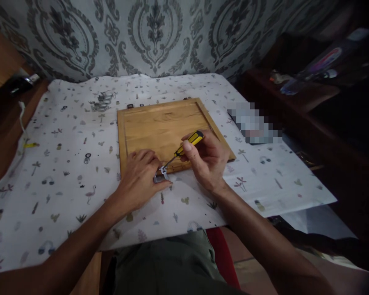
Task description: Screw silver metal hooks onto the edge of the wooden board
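A framed wooden panel (160, 125) lies flat on the patterned white cloth. At its near edge sits a small metal hinge (162, 174), pinched by my left hand (140, 176), whose fingers rest over the panel's frame. My right hand (207, 159) is closed around a yellow and black screwdriver (189, 143), tilted down to the left. The screwdriver's tip meets the hinge; whether it sits in a screw is too small to tell.
Several metal hinges (103, 101) are piled beyond the panel's left corner. A pixelated flat object (253, 125) lies right of the panel. A plastic bottle (320, 65) is at the right, on dark wooden furniture (264, 88). Patterned fabric (155, 37) hangs behind the table.
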`<state>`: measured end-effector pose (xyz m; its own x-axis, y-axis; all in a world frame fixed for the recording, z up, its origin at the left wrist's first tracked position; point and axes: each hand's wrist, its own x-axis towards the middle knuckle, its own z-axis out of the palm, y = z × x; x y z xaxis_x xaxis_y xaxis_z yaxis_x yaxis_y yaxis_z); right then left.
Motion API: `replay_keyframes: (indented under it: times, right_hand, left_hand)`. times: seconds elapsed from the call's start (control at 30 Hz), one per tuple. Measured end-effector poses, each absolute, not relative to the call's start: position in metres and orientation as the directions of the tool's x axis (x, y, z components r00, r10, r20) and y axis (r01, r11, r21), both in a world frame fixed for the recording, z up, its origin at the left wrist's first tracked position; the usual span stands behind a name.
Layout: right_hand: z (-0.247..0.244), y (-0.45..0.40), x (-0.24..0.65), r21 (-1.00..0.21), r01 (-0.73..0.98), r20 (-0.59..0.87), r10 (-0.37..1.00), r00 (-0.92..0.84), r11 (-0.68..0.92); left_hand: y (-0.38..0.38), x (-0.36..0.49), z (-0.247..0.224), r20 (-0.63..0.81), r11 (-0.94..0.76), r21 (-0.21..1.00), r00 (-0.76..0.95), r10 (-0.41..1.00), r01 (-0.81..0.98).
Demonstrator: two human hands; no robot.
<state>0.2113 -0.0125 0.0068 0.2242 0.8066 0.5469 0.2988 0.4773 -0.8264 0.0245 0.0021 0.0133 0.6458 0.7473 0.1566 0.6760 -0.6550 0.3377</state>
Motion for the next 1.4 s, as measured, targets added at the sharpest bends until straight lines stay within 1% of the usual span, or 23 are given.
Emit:
replay_keyframes:
  times: [0.23, 0.4, 0.57, 0.7, 0.87, 1.07, 1.17, 1.3, 1.4]
  right_hand:
    - [0.006, -0.012, 0.212, -0.795, 0.341, 0.577, 0.799, 0.170, 0.502]
    - [0.015, -0.011, 0.213, -0.741, 0.361, 0.613, 0.790, 0.019, 0.566]
    - [0.035, -0.010, 0.214, -0.721, 0.409, 0.542, 0.823, -0.170, 0.559]
    - [0.047, -0.010, 0.217, -0.776, 0.344, 0.441, 0.845, -0.303, 0.529]
    - [0.051, -0.006, 0.223, -0.796, 0.308, 0.383, 0.828, -0.409, 0.521]
    - [0.048, -0.002, 0.225, -0.769, 0.349, 0.411, 0.833, -0.372, 0.535]
    - [0.044, -0.001, 0.223, -0.744, 0.391, 0.441, 0.838, -0.321, 0.541]
    - [0.038, 0.000, 0.216, -0.696, 0.434, 0.519, 0.818, -0.247, 0.572]
    - [0.035, -0.002, 0.208, -0.680, 0.478, 0.544, 0.820, -0.178, 0.556]
  left_hand:
    - [0.002, 0.024, 0.013, 0.153, -0.661, 0.319, 0.651, 0.743, 0.679]
    - [0.003, 0.023, 0.012, 0.146, -0.659, 0.337, 0.654, 0.743, 0.673]
    - [0.004, 0.025, 0.012, 0.142, -0.643, 0.359, 0.641, 0.754, 0.677]
    - [0.003, 0.025, 0.011, 0.157, -0.633, 0.363, 0.624, 0.765, 0.684]
    - [0.004, 0.024, 0.010, 0.145, -0.640, 0.346, 0.634, 0.759, 0.686]
    - [0.003, 0.024, 0.011, 0.149, -0.642, 0.363, 0.638, 0.756, 0.675]
    - [0.003, 0.023, 0.009, 0.165, -0.645, 0.369, 0.636, 0.754, 0.669]
    - [0.003, 0.023, 0.008, 0.170, -0.648, 0.369, 0.637, 0.752, 0.667]
    - [0.003, 0.023, 0.009, 0.165, -0.635, 0.391, 0.629, 0.760, 0.666]
